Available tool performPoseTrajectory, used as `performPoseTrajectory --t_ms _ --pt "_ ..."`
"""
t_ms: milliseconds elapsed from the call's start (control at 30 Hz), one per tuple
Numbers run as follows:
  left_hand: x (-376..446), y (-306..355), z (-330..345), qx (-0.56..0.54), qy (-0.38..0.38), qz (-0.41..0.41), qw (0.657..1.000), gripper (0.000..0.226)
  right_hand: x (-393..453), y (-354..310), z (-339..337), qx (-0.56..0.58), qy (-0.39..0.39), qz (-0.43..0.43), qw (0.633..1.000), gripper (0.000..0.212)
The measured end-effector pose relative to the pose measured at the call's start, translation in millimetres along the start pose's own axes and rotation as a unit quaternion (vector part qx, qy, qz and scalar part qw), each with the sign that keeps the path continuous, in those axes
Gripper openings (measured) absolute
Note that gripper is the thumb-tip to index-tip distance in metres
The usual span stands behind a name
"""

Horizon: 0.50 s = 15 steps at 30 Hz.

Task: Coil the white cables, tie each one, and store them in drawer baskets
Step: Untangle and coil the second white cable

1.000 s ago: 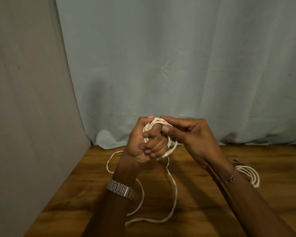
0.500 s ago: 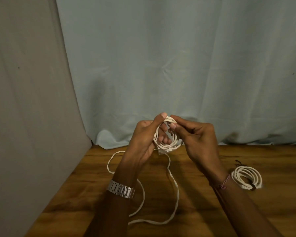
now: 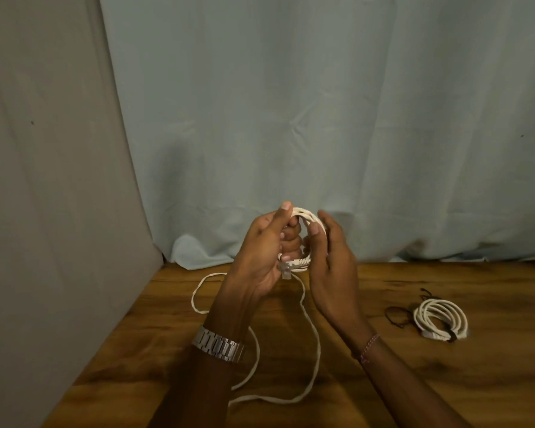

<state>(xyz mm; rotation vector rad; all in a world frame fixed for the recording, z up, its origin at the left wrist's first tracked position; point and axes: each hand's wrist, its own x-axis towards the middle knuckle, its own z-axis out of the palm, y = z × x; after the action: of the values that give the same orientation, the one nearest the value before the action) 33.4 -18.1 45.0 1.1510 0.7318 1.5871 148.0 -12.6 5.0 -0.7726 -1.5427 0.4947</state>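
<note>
**Ana:** Above the near-left part of the wooden table [image 3: 383,381], the left hand [image 3: 260,257] is gripping a small coil of the white cable [image 3: 303,220], thumb over the top and fingers curling through the loops. Are you seeing the plug?

**Ben:** Yes, the connector [image 3: 294,264] is sticking out at the bottom of the coil, beside the left palm. 1 second ago that hand was balling into a tight fist around the loops; now it is opening up, so the ring is showing as a ring.

**Ana:** And the right hand [image 3: 334,264]?

**Ben:** It was pinching the top of the coil. Now its fingers are lying fairly straight along the right side of the loops, steadying rather than clamping. I cannot tell whether any strand is pinched under the thumb.

**Ana:** So the coil is growing, but not finishing.

**Ben:** Right. A long slack tail [image 3: 309,350] is trailing from the coil down onto the table and looping back toward the wrists, so more turns are waiting before any tying.

**Ana:** The other one?

**Ben:** 1 finished bundle [image 3: 439,316] is lying on the table well to the right, with a dark band around it, and a thin dark tie [image 3: 396,316] is lying just beside it. No drawer basket is showing, so storing is looking far off.
</note>
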Motion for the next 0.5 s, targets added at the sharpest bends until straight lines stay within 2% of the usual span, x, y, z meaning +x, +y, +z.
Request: performPoseTrajectory --t_ms 133,233,333,400,433,500 --pt "-2 -5 4 0.091 0.025 0.038 0.995 0.038 3 -2 -6 -0.006 -0.064 0.032 0.997 0.043" --pt "-4 -6 11 0.184 0.047 0.077 0.979 0.042 9 1 -18 0.100 -0.121 0.114 0.981 0.046" --pt "-2 -13 9 0.267 0.054 0.081 0.959 0.051 14 -9 -20 0.316 -0.129 0.240 0.909 0.055" --pt "0 -19 7 0.306 0.055 0.078 0.947 0.061 15 -13 -17 0.366 -0.114 0.271 0.883 0.064" --pt "0 -21 7 0.316 0.059 0.081 0.943 0.061 15 -14 -16 0.341 -0.103 0.264 0.897 0.066" --pt "1 -20 10 0.324 0.064 0.092 0.939 0.053 14 -11 -11 0.243 -0.077 0.200 0.946 0.063"
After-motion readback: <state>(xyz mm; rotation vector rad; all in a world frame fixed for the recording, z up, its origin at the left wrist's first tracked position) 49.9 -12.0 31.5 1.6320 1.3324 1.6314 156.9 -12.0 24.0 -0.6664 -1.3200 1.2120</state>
